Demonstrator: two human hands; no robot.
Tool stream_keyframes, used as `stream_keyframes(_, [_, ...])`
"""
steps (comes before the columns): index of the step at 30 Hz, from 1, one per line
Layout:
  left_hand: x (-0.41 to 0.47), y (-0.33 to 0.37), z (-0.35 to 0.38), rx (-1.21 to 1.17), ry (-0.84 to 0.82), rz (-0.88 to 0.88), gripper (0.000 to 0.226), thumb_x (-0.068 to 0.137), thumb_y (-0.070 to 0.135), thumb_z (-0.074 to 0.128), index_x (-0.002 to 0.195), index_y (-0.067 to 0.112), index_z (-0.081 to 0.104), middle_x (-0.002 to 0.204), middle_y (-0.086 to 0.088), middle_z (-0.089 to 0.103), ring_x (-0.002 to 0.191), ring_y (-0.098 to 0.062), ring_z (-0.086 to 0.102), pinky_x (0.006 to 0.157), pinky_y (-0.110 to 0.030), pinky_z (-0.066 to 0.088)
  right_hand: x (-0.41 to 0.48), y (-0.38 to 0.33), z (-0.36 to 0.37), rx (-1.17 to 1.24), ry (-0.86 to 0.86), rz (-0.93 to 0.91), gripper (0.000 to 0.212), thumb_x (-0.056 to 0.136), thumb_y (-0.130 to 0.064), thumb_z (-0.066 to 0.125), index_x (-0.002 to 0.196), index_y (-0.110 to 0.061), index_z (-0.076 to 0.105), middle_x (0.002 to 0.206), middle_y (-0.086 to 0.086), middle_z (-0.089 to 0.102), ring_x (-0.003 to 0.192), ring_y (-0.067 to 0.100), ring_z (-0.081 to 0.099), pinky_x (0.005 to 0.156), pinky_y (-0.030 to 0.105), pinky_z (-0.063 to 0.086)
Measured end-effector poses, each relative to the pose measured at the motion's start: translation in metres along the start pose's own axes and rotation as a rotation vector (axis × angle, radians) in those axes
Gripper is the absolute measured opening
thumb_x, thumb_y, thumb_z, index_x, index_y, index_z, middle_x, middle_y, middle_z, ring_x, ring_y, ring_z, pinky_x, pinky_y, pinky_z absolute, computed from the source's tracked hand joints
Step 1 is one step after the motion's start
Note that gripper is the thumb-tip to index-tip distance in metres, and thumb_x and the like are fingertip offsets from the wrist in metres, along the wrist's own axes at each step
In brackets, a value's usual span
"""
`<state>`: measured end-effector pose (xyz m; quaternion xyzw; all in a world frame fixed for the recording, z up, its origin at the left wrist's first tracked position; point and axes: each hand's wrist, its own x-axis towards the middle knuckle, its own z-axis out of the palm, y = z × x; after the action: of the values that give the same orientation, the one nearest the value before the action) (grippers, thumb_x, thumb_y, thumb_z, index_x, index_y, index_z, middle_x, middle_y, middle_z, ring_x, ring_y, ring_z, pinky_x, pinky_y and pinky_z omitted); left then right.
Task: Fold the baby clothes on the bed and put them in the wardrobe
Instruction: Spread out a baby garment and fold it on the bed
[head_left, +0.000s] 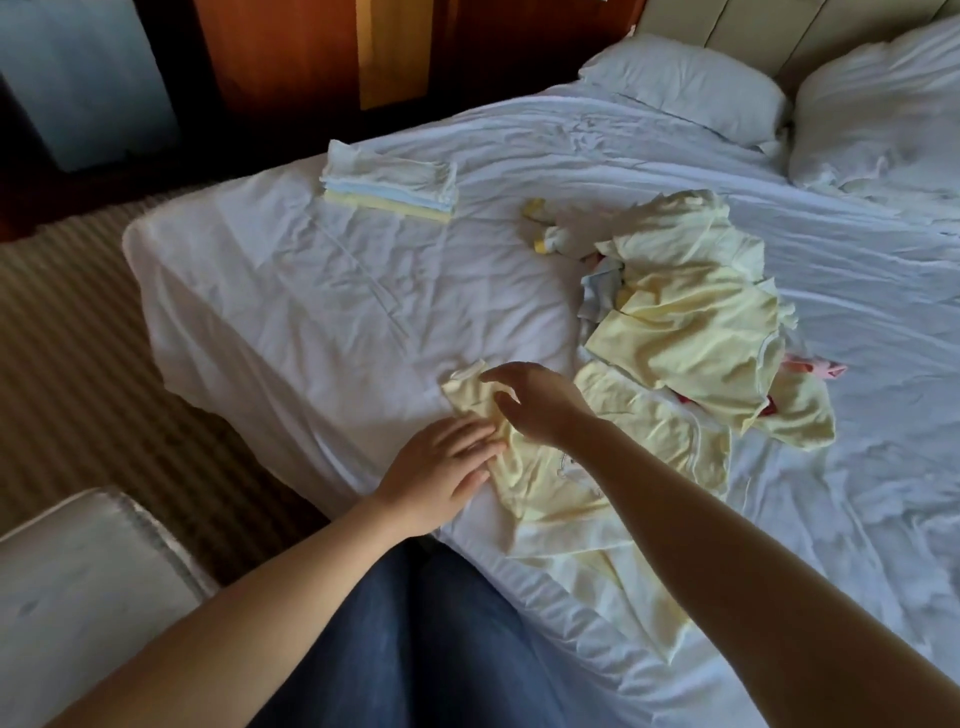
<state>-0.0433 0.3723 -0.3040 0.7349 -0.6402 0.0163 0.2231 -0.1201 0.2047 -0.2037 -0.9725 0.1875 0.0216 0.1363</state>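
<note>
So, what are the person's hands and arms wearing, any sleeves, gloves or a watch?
Nothing: the left hand and right hand are ungloved, and the left forearm and right forearm are uncovered to the frame's edge. No sleeve, watch or bracelet shows. Dark blue jeans cover the legs.

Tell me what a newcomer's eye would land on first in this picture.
First, at the near edge of the bed, the left hand lies flat on a pale yellow baby garment while the right hand reaches over its sleeve. Then comes the loose pile of yellow clothes beyond them to the right, and the neat folded stack near the far left edge.
</note>
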Motion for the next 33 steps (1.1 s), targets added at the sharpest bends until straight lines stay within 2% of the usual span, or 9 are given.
stream_keyframes(4, [-0.003, -0.005, 0.011, -0.009, 0.046, 0.017, 0.042, 0.1, 0.035, 0.041, 0.14, 0.027, 0.052, 0.149, 0.007, 0.045, 0.142, -0.016, 0.034, 0.113, -0.04, 0.033, 0.032, -0.012, 0.007, -0.034, -0.049, -0.043, 0.036, 0.098, -0.026, 0.048, 0.133, -0.035, 0.054, 0.14, -0.012, 0.052, 0.127, 0.01, 0.047, 0.101, 0.028, 0.039])
stream_keyframes(10, [-0.004, -0.009, 0.015, -0.016, 0.071, 0.028, 0.042, 0.101, 0.035, 0.04, 0.141, 0.027, 0.05, 0.149, 0.008, 0.044, 0.142, -0.017, 0.033, 0.115, -0.039, 0.029, 0.063, -0.017, 0.025, -0.016, -0.208, -0.093, 0.043, 0.091, -0.018, 0.055, 0.131, -0.033, 0.054, 0.132, -0.005, 0.047, 0.102, 0.016, 0.059, 0.09, 0.033, 0.049])
stream_keyframes(14, [-0.004, -0.011, 0.016, -0.049, 0.088, 0.042, 0.042, 0.101, 0.034, 0.041, 0.14, 0.026, 0.052, 0.15, 0.006, 0.044, 0.143, -0.016, 0.032, 0.117, -0.035, 0.025, 0.072, -0.016, 0.025, 0.001, -0.239, -0.091, 0.029, 0.089, -0.02, 0.059, 0.118, -0.028, 0.059, 0.12, -0.002, 0.049, 0.099, 0.018, 0.061, 0.086, 0.031, 0.048])
stream_keyframes(17, [-0.004, -0.011, 0.013, -0.127, 0.105, 0.033, 0.042, 0.099, 0.034, 0.045, 0.139, 0.023, 0.052, 0.147, 0.006, 0.048, 0.141, -0.014, 0.036, 0.115, -0.034, 0.029, 0.071, -0.014, 0.02, -0.005, -0.222, -0.088, 0.02, 0.09, -0.027, 0.058, 0.109, -0.025, 0.063, 0.116, -0.002, 0.054, 0.102, 0.018, 0.059, 0.084, 0.028, 0.044])
stream_keyframes(21, [-0.001, -0.006, 0.008, -0.336, 0.294, -0.089, 0.041, 0.092, 0.037, 0.059, 0.123, 0.011, 0.055, 0.123, -0.002, 0.06, 0.115, -0.018, 0.055, 0.097, -0.039, 0.046, 0.06, -0.014, 0.004, 0.106, -0.125, -0.096, 0.014, 0.088, -0.021, 0.061, 0.101, -0.021, 0.068, 0.101, -0.009, 0.064, 0.096, 0.012, 0.061, 0.08, 0.026, 0.046])
stream_keyframes(24, [0.007, 0.009, 0.009, -0.423, 0.445, -0.336, 0.056, 0.081, 0.045, 0.067, 0.116, 0.009, 0.044, 0.113, -0.005, 0.052, 0.101, -0.019, 0.053, 0.088, -0.03, 0.047, 0.047, -0.016, -0.013, 0.211, 0.014, -0.072, 0.008, 0.086, -0.019, 0.063, 0.093, -0.021, 0.068, 0.088, -0.014, 0.061, 0.083, 0.007, 0.058, 0.074, 0.022, 0.044])
stream_keyframes(27, [0.021, 0.025, -0.003, -0.586, 0.364, -0.521, 0.06, 0.077, 0.044, 0.073, 0.117, 0.011, 0.043, 0.11, 0.001, 0.054, 0.097, -0.015, 0.056, 0.082, -0.028, 0.049, 0.034, -0.02, -0.031, 0.267, 0.138, -0.065, 0.008, 0.086, -0.015, 0.064, 0.092, -0.015, 0.069, 0.086, -0.012, 0.061, 0.079, 0.006, 0.056, 0.068, 0.017, 0.04])
stream_keyframes(30, [0.032, 0.033, -0.021, -0.616, 0.156, -0.628, 0.032, 0.083, 0.039, 0.07, 0.1, 0.018, 0.054, 0.094, 0.007, 0.064, 0.085, -0.011, 0.061, 0.071, -0.029, 0.048, 0.017, -0.022, -0.048, 0.31, 0.198, -0.061, 0.008, 0.085, -0.012, 0.062, 0.089, -0.015, 0.069, 0.087, -0.009, 0.065, 0.082, 0.011, 0.061, 0.074, 0.024, 0.046])
stream_keyframes(33, [0.033, 0.04, -0.033, -0.547, 0.109, -0.66, 0.019, 0.083, 0.032, 0.066, 0.082, 0.018, 0.052, 0.075, 0.005, 0.06, 0.071, -0.015, 0.057, 0.059, -0.029, 0.042, -0.002, -0.018, -0.058, 0.316, 0.223, -0.057, 0.008, 0.085, -0.011, 0.063, 0.089, -0.015, 0.068, 0.089, -0.008, 0.066, 0.083, 0.01, 0.062, 0.072, 0.018, 0.045])
